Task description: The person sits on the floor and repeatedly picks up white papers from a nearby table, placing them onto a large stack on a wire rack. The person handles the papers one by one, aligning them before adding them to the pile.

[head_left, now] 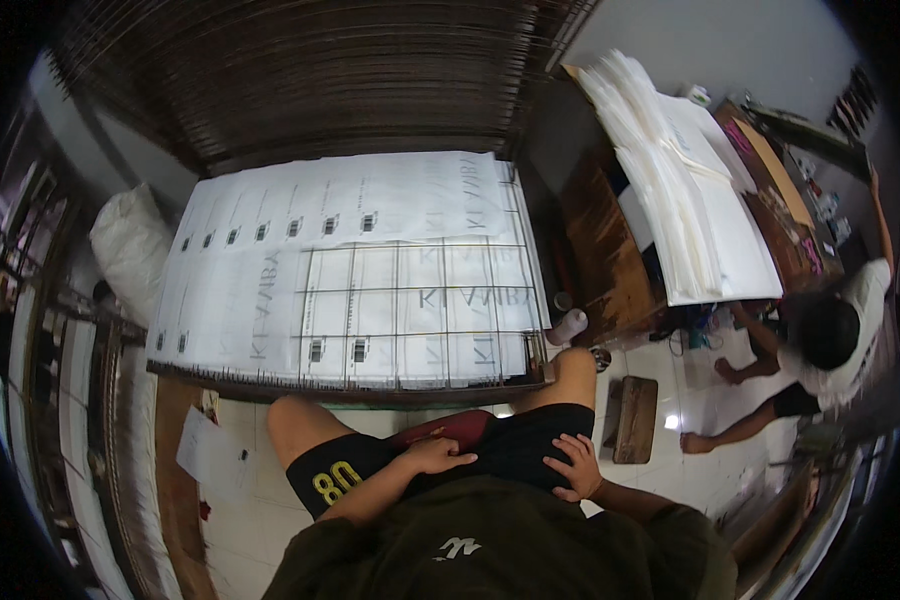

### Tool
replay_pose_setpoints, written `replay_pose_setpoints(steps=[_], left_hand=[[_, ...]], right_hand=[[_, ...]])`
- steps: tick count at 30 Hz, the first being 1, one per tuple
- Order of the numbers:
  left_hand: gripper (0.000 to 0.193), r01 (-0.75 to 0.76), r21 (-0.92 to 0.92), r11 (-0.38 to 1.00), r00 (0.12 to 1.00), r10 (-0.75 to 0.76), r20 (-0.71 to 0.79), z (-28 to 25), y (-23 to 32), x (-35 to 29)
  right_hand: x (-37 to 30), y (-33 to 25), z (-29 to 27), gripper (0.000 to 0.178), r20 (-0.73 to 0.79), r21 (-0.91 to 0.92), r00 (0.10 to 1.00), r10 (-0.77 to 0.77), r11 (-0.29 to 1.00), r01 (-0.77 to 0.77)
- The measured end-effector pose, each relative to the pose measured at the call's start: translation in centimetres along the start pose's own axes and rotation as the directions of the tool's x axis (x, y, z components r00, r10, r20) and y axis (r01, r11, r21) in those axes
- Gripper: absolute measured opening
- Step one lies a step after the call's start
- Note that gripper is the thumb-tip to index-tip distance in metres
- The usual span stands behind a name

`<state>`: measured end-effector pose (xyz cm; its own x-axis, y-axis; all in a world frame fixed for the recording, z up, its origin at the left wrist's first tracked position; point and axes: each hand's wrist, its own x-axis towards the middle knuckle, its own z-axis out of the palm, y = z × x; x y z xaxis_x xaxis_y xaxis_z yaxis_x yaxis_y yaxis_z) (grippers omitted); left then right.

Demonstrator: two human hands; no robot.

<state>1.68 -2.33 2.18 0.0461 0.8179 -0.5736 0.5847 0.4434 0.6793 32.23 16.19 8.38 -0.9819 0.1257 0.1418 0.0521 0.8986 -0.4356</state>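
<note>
My left hand (440, 457) lies on my lap over the dark shorts, fingers stretched out loosely, holding nothing. On my right thigh rests my right hand (575, 467), its fingers spread and holding nothing. In front of my knees stands a wire drying rack (370, 268). White printed sheets (260, 262) with dark lettering and small black marks lie on it, the farther ones overlapping those below. Neither hand touches the sheets or the rack.
Raised wire rack layers (310, 80) lean up behind the sheets. Rightward, a thick stack of white sheets (685, 190) lies on a wooden cabinet (605, 190). A small wooden stool (635, 420) stands beside my right leg. A co-worker (835, 335) is at far right. A white sack (130, 245) sits left.
</note>
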Motion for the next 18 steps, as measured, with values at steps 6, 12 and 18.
replay_pose_setpoints(steps=[6,12,18], left_hand=[[0.063,-0.027,-0.035,0.999,0.999,0.026,-0.042,0.26,0.16,0.18],[0.061,-0.045,-0.030,0.999,0.998,0.044,-0.033,0.38,-0.22,0.59],[0.065,-0.002,-0.012,1.000,1.000,0.002,0.016,-0.10,0.05,0.48]], right_hand=[[-0.10,-0.29,-0.46,0.059,0.026,-0.015,0.999,0.019,1.000,-0.019],[0.04,0.07,-0.44,0.058,-0.003,0.018,1.000,0.025,1.000,-0.025],[0.25,-0.25,-0.84,0.057,-0.016,0.035,1.000,0.024,0.999,-0.023]])
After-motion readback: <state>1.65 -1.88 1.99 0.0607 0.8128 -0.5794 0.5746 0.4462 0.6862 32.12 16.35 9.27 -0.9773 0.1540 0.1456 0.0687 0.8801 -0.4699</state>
